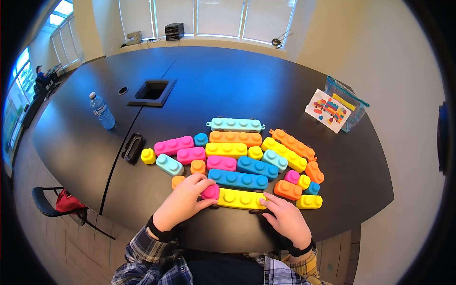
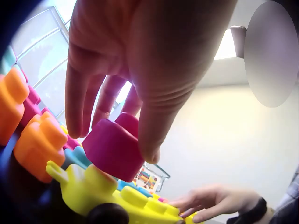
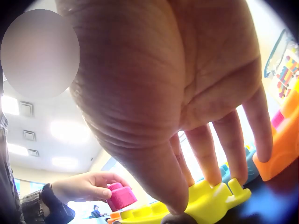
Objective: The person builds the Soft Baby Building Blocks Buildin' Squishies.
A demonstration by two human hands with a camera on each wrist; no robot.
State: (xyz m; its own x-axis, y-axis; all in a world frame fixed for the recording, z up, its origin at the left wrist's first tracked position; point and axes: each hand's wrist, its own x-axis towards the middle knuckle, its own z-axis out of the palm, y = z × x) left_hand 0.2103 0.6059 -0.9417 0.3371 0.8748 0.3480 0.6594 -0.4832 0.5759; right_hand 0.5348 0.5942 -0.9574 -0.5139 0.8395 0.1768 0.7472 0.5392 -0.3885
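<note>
Between thumb and fingers, my left hand (image 1: 184, 198) pinches a small magenta one-stud block (image 2: 115, 148). The block hangs right over the end stud of a long yellow wheeled block base (image 1: 240, 198), slightly tilted in the left wrist view. My right hand (image 1: 288, 219) holds the base's other end, thumb on the near side and fingertips (image 3: 212, 177) on the top and far side. Dark wheels show under the base, and a yellow hook (image 3: 238, 192) sticks out at its right end. A long blue block (image 1: 237, 179) lies just beyond the base.
Several coloured blocks spread beyond my hands, with light-blue (image 1: 235, 124) and orange (image 1: 293, 145) wheeled bases at the back. A picture card (image 1: 327, 110) leans on a clear case (image 1: 349, 102) at right. A water bottle (image 1: 102, 111) and black tray (image 1: 132, 147) stand left.
</note>
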